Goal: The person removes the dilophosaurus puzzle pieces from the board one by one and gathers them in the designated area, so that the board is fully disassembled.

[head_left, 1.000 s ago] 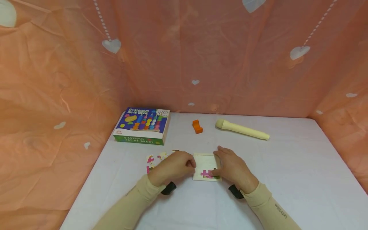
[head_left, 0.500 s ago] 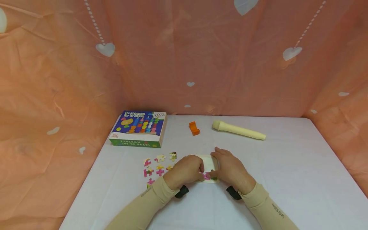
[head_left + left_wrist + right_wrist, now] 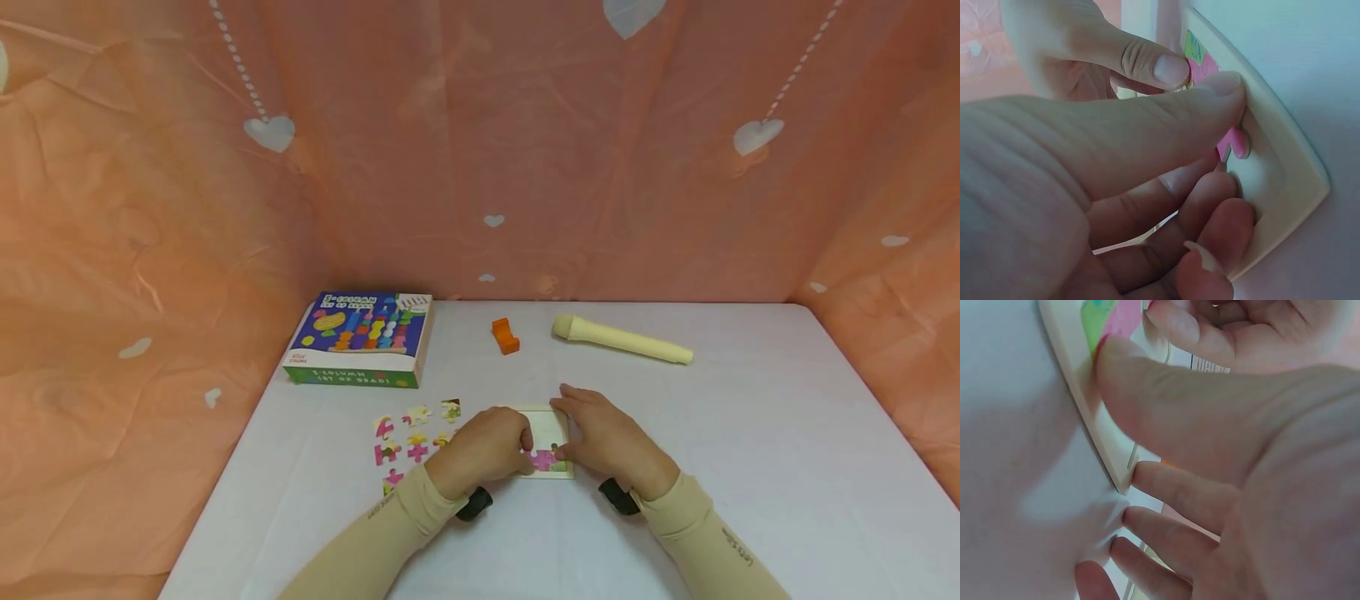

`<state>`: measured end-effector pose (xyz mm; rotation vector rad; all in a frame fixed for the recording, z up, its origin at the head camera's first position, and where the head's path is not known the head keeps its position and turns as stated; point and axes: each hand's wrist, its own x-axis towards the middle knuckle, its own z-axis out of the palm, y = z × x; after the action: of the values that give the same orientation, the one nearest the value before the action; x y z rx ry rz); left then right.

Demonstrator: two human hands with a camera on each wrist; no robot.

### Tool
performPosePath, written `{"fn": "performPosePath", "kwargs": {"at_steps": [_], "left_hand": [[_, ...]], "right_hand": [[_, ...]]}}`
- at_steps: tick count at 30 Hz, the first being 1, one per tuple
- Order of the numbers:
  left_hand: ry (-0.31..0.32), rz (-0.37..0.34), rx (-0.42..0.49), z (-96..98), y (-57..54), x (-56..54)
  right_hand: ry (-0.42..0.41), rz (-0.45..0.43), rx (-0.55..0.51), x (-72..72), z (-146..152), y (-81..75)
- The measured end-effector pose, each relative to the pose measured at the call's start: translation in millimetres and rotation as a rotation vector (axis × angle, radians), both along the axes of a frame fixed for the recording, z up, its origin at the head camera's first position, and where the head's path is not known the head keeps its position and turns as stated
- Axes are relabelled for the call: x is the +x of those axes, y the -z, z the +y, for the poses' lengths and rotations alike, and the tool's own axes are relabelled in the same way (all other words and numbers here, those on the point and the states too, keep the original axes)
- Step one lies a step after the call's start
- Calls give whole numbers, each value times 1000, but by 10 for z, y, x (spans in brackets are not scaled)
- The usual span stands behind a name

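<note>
In the head view a shallow cream puzzle tray (image 3: pixel 553 423) lies on the table between both hands, with joined pink and green puzzle pieces (image 3: pixel 545 461) along its near edge. My left hand (image 3: pixel 486 446) reaches over the tray's left part. In the left wrist view its thumb and index finger pinch a pink puzzle piece (image 3: pixel 1232 145) low inside the tray, partly hidden by the thumb. My right hand (image 3: pixel 613 442) spreads along the right rim. Its thumb touches the fitted pieces (image 3: pixel 1119 322) in the right wrist view, while its index fingertip meets the tray corner and other fingers rest lower.
Several loose puzzle pieces (image 3: pixel 417 450) lie left of the tray, some hidden by the left arm. Further back are a bead-set box (image 3: pixel 360 337), an orange curved block (image 3: pixel 506 336) and a pale yellow stick with a rounded head (image 3: pixel 622 337).
My left hand has moved right from the tray's left edge to over the tray, uncovering loose pieces. My right thumb has drawn back right, showing more of the fitted pieces.
</note>
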<state>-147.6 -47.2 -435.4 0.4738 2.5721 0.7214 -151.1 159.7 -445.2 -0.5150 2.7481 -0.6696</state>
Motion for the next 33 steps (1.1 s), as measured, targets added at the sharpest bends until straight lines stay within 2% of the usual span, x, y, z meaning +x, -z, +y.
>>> {"fn": "performPosePath", "kwargs": {"at_steps": [16, 33], "left_hand": [[3, 15, -10, 5, -21, 13], [-18, 56, 33, 4, -10, 2]], "right_hand": [[2, -11, -4, -3, 8, 8], [14, -26, -3, -2, -5, 0]]}}
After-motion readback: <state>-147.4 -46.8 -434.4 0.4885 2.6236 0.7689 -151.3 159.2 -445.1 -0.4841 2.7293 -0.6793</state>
